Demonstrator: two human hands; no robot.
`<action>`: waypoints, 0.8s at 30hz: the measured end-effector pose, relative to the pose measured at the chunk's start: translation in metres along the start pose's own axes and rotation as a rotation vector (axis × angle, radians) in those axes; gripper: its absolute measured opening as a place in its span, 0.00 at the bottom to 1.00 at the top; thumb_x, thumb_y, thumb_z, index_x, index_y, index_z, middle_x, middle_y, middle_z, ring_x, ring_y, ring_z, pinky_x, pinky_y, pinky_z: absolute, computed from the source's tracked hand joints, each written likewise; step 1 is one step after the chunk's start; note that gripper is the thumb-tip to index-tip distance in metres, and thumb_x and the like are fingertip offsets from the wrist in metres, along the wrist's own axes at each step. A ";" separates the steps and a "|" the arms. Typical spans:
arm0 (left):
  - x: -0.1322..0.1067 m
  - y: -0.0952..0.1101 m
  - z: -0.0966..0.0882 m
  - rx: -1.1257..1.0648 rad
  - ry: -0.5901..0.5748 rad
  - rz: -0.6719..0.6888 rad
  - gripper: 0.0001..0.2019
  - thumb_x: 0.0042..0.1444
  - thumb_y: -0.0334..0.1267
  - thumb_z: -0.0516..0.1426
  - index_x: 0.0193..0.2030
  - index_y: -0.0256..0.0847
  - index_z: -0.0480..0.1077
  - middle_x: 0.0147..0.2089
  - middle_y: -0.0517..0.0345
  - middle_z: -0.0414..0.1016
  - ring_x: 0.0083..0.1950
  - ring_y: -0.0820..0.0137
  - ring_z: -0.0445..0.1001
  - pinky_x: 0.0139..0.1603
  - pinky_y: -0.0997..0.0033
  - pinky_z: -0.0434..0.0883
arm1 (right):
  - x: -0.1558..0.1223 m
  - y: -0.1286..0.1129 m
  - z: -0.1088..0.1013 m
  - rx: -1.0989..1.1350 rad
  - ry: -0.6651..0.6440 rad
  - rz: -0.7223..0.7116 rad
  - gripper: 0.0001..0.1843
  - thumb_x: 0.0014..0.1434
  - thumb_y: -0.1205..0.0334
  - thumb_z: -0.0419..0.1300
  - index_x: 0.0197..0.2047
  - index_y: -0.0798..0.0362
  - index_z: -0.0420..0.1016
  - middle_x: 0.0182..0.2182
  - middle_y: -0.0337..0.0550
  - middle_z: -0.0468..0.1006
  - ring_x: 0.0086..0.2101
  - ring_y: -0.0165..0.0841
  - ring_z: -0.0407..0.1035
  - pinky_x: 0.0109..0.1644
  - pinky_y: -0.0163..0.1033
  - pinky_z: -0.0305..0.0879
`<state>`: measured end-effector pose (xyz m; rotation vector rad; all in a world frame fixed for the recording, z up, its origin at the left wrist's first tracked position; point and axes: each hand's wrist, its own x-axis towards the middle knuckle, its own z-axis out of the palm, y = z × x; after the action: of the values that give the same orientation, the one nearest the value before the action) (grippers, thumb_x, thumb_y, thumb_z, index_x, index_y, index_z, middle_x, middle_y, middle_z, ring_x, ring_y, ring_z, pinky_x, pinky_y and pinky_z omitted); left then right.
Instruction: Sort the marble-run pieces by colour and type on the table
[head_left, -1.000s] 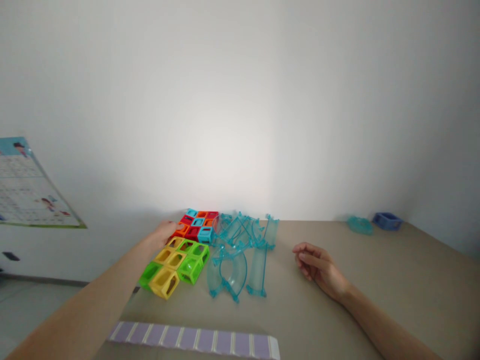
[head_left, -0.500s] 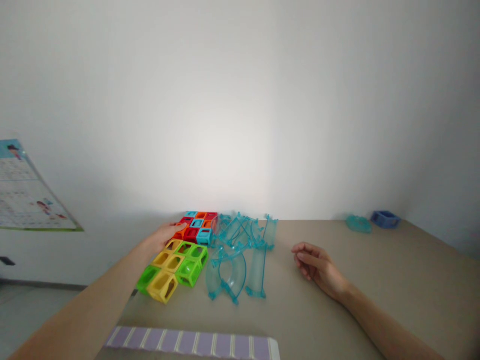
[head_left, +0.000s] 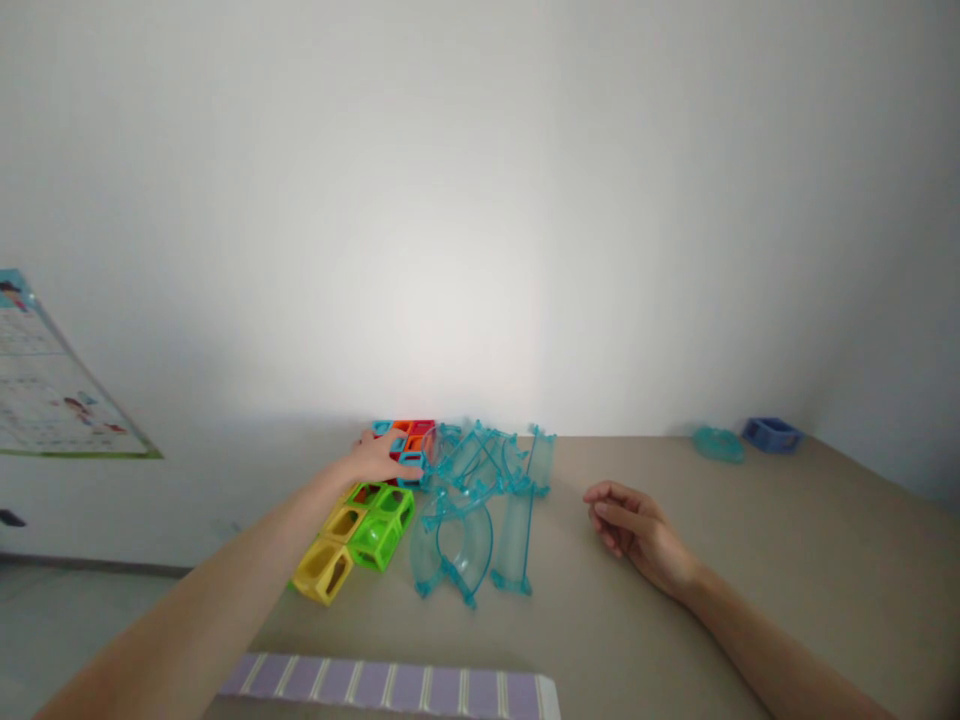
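Note:
My left hand lies over the red, orange and light-blue hollow cube blocks near the wall. Its thumb and fingers are spread across their tops, and it hides part of the group. No block looks lifted. In front, partly behind my left forearm, sit yellow hollow cubes and green hollow cubes. My right hand rests on its side on the table, loosely curled with fingers apart and holding nothing. Between the hands lie clear teal track pieces, one of them a curved piece and another a straight piece.
A clear teal round piece and a blue block lie at the table's far right. Along the front edge runs a purple-and-white striped strip. A poster hangs on the wall at left, and the table meets the wall.
My left hand has moved right, from the left side of the red and blue cubes to over them. My right hand has stayed still.

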<state>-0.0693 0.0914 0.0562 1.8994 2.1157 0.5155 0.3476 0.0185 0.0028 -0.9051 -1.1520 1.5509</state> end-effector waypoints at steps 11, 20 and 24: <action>-0.009 -0.005 0.013 0.188 -0.013 -0.020 0.40 0.30 0.52 0.68 0.54 0.48 0.64 0.62 0.42 0.59 0.56 0.41 0.68 0.53 0.49 0.65 | 0.001 0.002 -0.001 0.007 -0.004 0.005 0.14 0.49 0.56 0.69 0.35 0.54 0.74 0.21 0.37 0.72 0.17 0.24 0.60 0.19 0.30 0.51; -0.014 -0.007 0.016 0.162 0.060 -0.026 0.37 0.29 0.51 0.69 0.50 0.49 0.67 0.63 0.46 0.57 0.56 0.44 0.67 0.53 0.52 0.65 | -0.001 0.002 0.001 -0.041 -0.007 -0.005 0.13 0.51 0.57 0.68 0.36 0.54 0.73 0.21 0.37 0.72 0.18 0.24 0.61 0.19 0.29 0.51; -0.014 -0.012 0.014 0.130 0.074 -0.010 0.30 0.31 0.50 0.68 0.45 0.47 0.70 0.63 0.48 0.58 0.58 0.48 0.66 0.56 0.54 0.64 | 0.000 0.003 -0.001 -0.041 -0.016 -0.008 0.12 0.52 0.57 0.67 0.37 0.54 0.73 0.22 0.36 0.71 0.18 0.24 0.62 0.19 0.29 0.52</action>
<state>-0.0731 0.0778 0.0376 1.9661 2.2549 0.4638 0.3476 0.0181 -0.0001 -0.9153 -1.2008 1.5351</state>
